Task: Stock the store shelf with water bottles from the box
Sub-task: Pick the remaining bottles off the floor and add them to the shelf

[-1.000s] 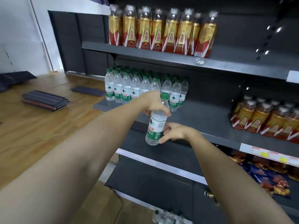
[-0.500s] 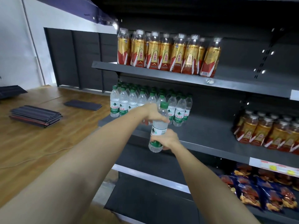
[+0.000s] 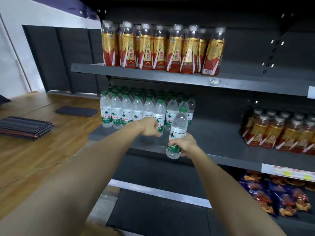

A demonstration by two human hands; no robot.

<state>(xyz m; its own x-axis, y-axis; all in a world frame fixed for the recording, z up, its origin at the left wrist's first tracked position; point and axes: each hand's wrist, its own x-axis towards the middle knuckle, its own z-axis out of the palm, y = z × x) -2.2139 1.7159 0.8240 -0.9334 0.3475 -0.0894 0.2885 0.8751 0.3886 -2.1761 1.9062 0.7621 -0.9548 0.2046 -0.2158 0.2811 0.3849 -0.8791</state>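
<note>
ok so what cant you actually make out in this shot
- The box: nowhere in the head view, so the remaining stock is unknown.
- Left hand: closed in front of a shelf bottle; whether it grips that bottle is hidden by the hand itself.
- Rear water bottles: count hidden by the front row.
- Price tags: blurred, unreadable.
- Held bottle: label partly covered by the right hand.

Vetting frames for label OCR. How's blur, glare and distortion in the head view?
Head view: mild motion blur on the left hand; the held water bottle reads fairly sharp. Wide-angle warp bends the upper shelf edge. Small glare spots on the back panel; shelf interior dim, snack bags soft.
</note>
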